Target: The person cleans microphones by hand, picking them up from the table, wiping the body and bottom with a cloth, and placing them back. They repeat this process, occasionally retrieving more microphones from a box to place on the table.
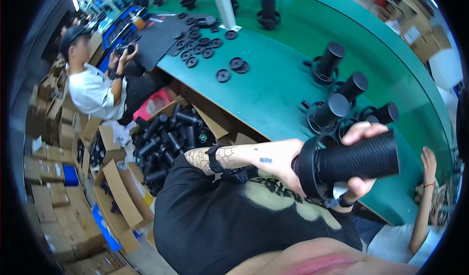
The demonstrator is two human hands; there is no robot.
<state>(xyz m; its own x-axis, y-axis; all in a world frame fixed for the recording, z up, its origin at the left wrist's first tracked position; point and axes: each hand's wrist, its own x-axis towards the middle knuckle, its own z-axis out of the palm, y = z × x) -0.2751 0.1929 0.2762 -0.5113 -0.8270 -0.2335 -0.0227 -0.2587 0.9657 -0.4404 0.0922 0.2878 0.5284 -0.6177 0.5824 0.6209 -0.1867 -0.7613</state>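
Close in front of me, tilted on its side, is a black textured cylinder (361, 156) with a wide collar ring at its left end. My left hand (289, 166) grips it at the collar end; its fingertips are hidden behind the part. Wrapped around the textured body is my right hand (360, 186), fingers over the top edge and thumb below. Both hands are closed on this one piece. Beyond it, several similar black cylinders with ring bases (328, 111) stand on the green table (259, 94).
Loose black rings (223, 75) lie across the table near a metal post (223, 6). A carton of black cylinders (171, 138) stands at left, with open boxes (122, 197) below. A co-worker (95, 89) handles a black part; another person's hand (429, 165) shows at right.
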